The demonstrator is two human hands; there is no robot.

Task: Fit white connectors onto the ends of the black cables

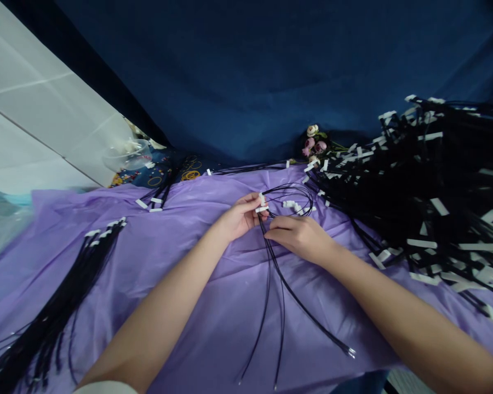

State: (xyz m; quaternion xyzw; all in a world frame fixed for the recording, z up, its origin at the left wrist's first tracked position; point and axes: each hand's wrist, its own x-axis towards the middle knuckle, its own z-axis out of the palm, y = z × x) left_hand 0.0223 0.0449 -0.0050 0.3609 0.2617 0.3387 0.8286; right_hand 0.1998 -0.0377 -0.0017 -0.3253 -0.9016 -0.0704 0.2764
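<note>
Near the middle, my left hand [246,215] pinches thin black cables [285,282] close to their white connectors [262,209]. Just right of it, my right hand [293,234] has its fingers closed on the same cables. The cables form a loop above my right hand, and their loose ends hang toward me over the purple cloth [213,312]. Small white connectors [293,206] show inside the loop.
A large heap of black cables [394,191] with white tags fills the right side. A cable bundle [74,284] lies at the left. Artificial flowers [314,143], yellow rubber bands [190,175] and a clear bowl [127,156] sit at the back.
</note>
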